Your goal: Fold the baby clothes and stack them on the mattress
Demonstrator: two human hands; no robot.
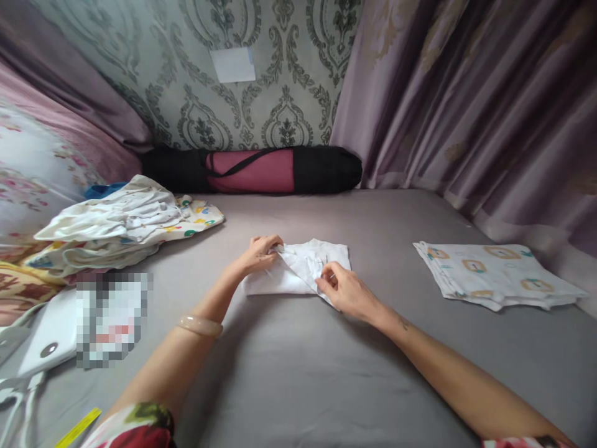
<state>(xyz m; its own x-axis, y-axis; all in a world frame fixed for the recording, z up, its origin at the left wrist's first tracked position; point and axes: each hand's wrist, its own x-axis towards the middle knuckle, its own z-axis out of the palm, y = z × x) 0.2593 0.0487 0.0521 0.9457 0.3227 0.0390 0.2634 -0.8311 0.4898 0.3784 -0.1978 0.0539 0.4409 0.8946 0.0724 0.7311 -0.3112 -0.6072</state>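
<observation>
A small white cloth garment (284, 277), partly folded, lies on the grey bed sheet (298, 373) in front of me. My left hand (262, 255) pinches its upper left edge, fingers curled over the fabric. At the lower right, my right hand (342, 287) grips a corner or flap of the same garment between thumb and fingers. A slanting fold runs across the cloth between both hands. The exact kind of garment cannot be made out.
A heap of clothes (125, 211) lies at the left, with a white device (51, 333) and cables below it. Folded printed cloth (494, 274) rests at the right. A black and maroon long bag (252, 170) lies along the wall. Purple curtains (448, 93) hang at the right.
</observation>
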